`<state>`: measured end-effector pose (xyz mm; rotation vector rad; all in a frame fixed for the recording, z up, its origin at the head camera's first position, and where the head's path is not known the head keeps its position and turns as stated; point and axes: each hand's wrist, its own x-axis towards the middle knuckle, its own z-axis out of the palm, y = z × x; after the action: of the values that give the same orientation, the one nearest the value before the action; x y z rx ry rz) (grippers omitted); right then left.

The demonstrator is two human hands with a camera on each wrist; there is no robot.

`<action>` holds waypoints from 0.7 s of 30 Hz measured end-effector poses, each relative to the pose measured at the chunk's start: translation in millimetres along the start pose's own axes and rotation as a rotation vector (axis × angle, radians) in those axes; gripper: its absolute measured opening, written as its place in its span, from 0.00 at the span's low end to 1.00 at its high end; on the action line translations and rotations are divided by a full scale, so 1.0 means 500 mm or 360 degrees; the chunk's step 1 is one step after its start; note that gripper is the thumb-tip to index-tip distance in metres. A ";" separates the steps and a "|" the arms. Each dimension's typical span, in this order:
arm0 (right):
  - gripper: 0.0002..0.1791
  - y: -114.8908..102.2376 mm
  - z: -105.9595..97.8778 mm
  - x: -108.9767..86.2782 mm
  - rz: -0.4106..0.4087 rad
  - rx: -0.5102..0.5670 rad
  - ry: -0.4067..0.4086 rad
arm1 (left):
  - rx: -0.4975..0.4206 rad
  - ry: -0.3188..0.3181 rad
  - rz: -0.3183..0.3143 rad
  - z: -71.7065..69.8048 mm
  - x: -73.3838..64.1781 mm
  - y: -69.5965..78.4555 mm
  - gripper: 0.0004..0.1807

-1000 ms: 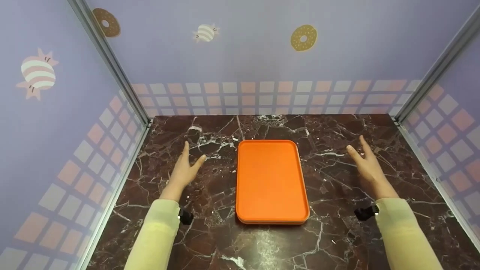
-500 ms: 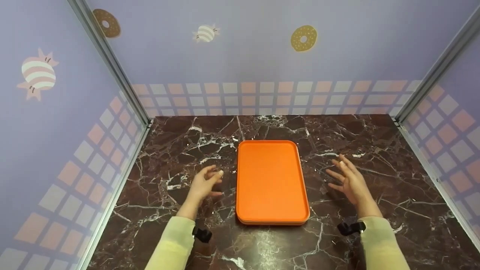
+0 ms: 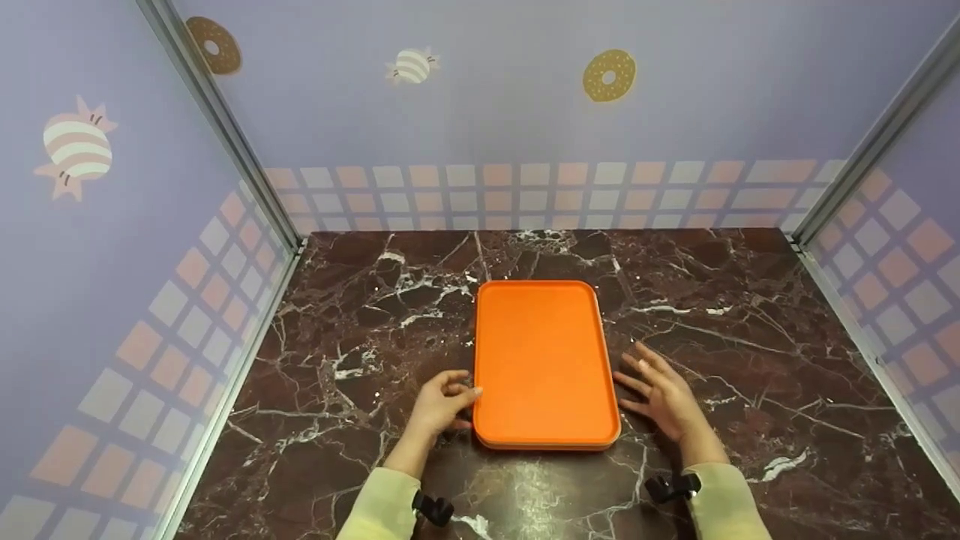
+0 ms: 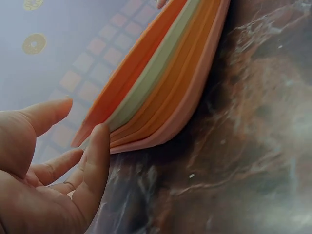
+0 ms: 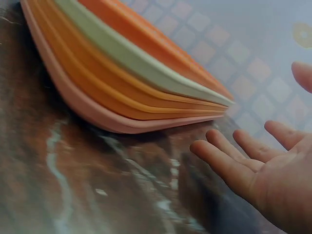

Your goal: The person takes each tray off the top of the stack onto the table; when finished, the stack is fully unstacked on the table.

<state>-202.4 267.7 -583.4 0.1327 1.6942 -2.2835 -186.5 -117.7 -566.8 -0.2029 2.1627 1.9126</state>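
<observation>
A stack of several rectangular trays lies on the dark marble-patterned table, long side pointing away from me. Its top tray (image 3: 544,360) is bright orange. The side views show a pale green tray (image 4: 146,87) under it, then orange ones, and a pink tray (image 5: 105,122) at the bottom. My left hand (image 3: 441,406) is at the stack's near left edge, its thumb raised and apart from the fingers, a fingertip right at the tray rims. On the other side, my right hand (image 3: 666,399) has its fingers spread and extended toward the stack's right edge, holding nothing.
The marble table (image 3: 360,322) is enclosed by a lilac back wall (image 3: 495,97) and two side walls. Metal rails (image 3: 225,127) run up the corners. A black wrist strap (image 3: 433,510) sits on the left sleeve, another on the right.
Both hands have come inward and nearer to me, from wide apart to either side of the tray stack. The trays have stayed in place.
</observation>
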 end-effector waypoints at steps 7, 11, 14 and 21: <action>0.35 0.023 0.013 -0.007 0.0005 -0.0004 0.0005 | 0.0090 0.0016 0.0008 0.010 -0.009 -0.008 0.29; 0.37 0.030 0.019 -0.009 -0.0014 -0.0057 -0.0027 | 0.0141 0.0025 0.0061 0.014 -0.016 -0.006 0.30; 0.38 0.033 0.022 -0.009 -0.0012 -0.0111 -0.0040 | 0.0205 0.0024 0.0125 0.018 -0.019 -0.004 0.30; 0.38 0.044 0.023 -0.008 0.0024 -0.0237 -0.0047 | 0.0313 0.0130 0.0232 0.019 -0.016 -0.004 0.25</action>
<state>-191.2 252.0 -599.0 0.0788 1.8336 -2.1290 -177.3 -109.2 -567.4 -0.0902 2.4639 1.7767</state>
